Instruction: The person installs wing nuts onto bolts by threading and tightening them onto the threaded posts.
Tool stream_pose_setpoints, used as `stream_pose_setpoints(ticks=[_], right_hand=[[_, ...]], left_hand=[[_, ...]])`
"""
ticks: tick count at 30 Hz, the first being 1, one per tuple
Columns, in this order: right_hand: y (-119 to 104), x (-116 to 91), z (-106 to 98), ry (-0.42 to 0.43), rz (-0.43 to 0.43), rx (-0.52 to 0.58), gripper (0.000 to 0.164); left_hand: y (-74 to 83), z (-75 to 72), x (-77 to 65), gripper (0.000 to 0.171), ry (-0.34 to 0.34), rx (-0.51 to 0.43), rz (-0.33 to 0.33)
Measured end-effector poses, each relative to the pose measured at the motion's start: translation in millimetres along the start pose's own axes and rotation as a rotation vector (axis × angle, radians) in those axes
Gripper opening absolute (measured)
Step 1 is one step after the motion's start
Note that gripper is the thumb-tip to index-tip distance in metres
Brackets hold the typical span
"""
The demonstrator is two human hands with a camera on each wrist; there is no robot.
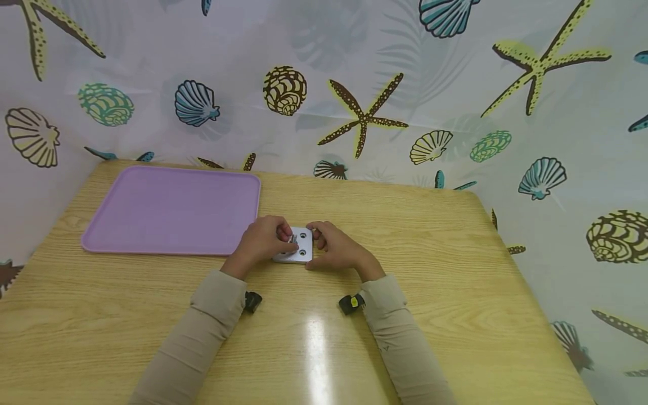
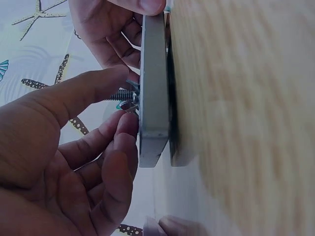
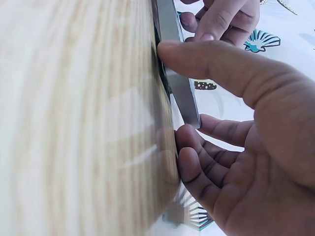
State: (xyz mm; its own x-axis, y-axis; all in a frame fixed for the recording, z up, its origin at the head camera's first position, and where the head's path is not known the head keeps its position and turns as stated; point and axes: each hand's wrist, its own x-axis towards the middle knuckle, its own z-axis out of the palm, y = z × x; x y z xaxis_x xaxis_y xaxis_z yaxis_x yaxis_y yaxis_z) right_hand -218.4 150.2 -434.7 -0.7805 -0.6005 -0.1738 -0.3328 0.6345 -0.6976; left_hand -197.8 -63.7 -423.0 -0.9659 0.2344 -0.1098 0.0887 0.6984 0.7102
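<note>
A square silver metal plate (image 1: pixel 307 244) with round holes lies close over the wooden table. From its upper face sticks a threaded bolt (image 2: pixel 117 95), carrying a small wing nut (image 2: pixel 129 104) right at the plate. My left hand (image 1: pixel 259 241) pinches the wing nut between thumb and fingers, partly covering it in the head view. With thumb and fingertips on opposite edges, my right hand (image 1: pixel 338 247) holds the plate at its right side. The right wrist view shows that thumb against the edge of the plate (image 3: pixel 183 93).
A shallow purple tray (image 1: pixel 177 211) sits on the table (image 1: pixel 430 270) to the left, its right rim near my left hand. Behind the table hangs a white cloth (image 1: pixel 334 50) printed with shells and starfish. Dark straps show at both wrists.
</note>
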Motion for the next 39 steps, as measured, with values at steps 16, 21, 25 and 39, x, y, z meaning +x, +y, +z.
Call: stream_pose_setpoints(ticks=[16, 21, 25, 39], right_hand=[[0.9, 0.6, 1.0, 0.008, -0.006, 0.001, 0.082], [1.7, 0.8, 1.2, 0.010, -0.005, -0.005, 0.082], [2.2, 1.4, 1.9, 0.007, 0.000, -0.003, 0.082], [1.3, 0.6, 0.4, 0.009, -0.003, -0.009, 0.083]], left_hand=[[-0.7, 4.0, 3.5, 0.010, 0.005, 0.085, 0.081], [-1.7, 3.9, 1.6, 0.009, 0.051, 0.060, 0.046], [-1.6, 3.2, 0.1, 0.008, 0.075, 0.028, 0.017], [-1.0, 1.0, 1.5, 0.012, 0.093, -0.029, 0.004]])
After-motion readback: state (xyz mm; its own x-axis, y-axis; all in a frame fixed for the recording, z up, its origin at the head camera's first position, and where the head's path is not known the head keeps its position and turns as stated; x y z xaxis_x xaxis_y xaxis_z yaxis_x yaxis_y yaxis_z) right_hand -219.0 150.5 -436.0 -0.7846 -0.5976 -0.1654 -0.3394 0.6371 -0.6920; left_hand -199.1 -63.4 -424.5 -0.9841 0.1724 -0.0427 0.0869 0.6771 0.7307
